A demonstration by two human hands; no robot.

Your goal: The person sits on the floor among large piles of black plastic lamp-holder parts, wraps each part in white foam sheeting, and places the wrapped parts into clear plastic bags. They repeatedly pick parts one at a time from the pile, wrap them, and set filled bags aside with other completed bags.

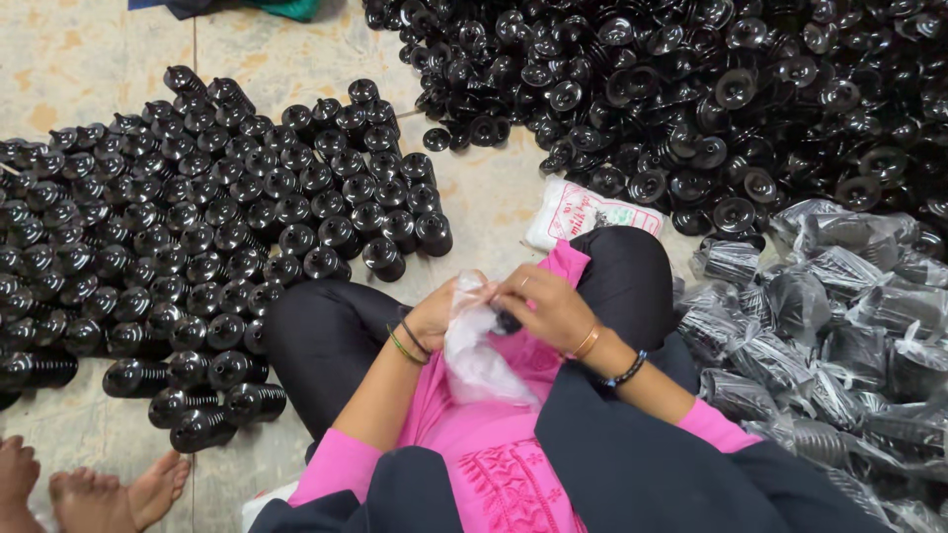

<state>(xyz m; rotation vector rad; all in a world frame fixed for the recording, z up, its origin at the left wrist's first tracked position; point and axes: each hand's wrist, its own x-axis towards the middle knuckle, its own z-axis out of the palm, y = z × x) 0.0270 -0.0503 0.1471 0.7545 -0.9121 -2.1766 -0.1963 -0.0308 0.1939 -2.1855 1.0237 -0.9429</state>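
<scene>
Left hand (442, 311): pinched the clear plastic bag (474, 355) open at its mouth.
Right hand (549, 306): closed on a black ribbed part (507, 322) (mostly hidden), pushing it inside.

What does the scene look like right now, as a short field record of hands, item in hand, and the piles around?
left hand: pinches the mouth of a clear plastic bag
right hand: at the bag mouth, over a small black part that is mostly hidden
upright black ribbed parts: standing in rows on the floor, person's left
loose black parts: heap ahead and to the right
bagged parts: pile on the right
white printed packet: on the floor beyond the knee
bare feet: another person's, lower left
</scene>
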